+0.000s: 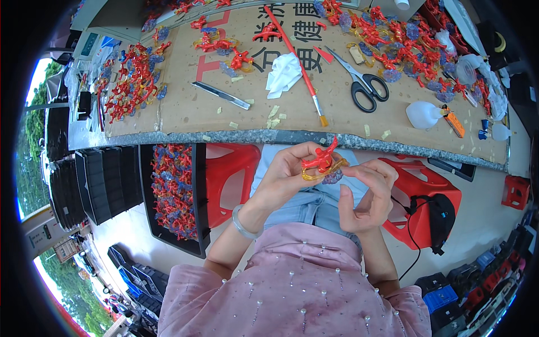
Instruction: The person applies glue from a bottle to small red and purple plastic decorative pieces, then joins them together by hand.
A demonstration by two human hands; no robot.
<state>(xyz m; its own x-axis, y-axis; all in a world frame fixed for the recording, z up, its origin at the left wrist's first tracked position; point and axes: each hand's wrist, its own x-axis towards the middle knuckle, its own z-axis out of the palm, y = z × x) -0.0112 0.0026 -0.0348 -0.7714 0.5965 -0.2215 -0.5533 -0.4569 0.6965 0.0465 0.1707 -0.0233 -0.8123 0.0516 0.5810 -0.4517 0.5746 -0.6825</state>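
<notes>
Beaded pink top (281, 297) over blue jeans (309, 210)

The top is showing dusty pink, with short sleeves (188, 285). White, pearl-like beads (303, 311) are dotting its front, some trailing thin strands, with tiny specks glinting between them. The jeans are paling toward the knees, and a pale bangle (240, 224) is circling the wrist of the left hand (279, 173)

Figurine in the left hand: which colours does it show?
The figurine is red, with yellow and bluish-purple parts below; the head view shows it best.
</notes>
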